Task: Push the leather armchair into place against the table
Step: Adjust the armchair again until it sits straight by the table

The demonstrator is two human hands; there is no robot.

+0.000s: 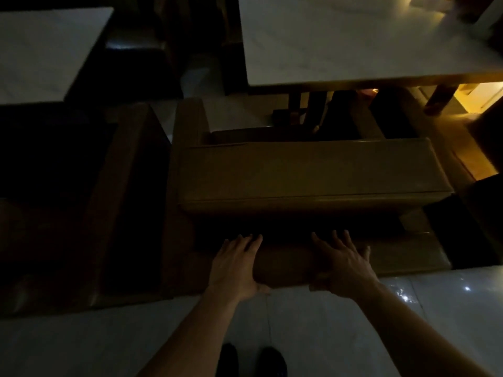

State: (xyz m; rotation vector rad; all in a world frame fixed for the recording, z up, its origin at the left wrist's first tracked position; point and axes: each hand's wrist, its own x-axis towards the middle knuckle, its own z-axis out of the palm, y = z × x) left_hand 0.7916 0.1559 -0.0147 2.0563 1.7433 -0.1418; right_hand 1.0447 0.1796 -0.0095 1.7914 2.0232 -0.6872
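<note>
Dim room. From left: a 2nd white table (46,50) with a dark armchair (89,202) below it, a narrow strip of floor between that chair and mine. The leather armchair (313,175) sits center, its front tucked under the near edge of the white table (353,42); table legs show above its seat. Pale tile floor (353,322) lies open behind the chair, around my 2 shoes (251,360). My left hand (236,265) lies flat on the chair's back, fingers spread, thumb under the lower edge. My right hand (343,265) does the same, just beside it. Both arms reach straight forward. Count: 2 tables, 2 armchairs, 2 hands.
</note>
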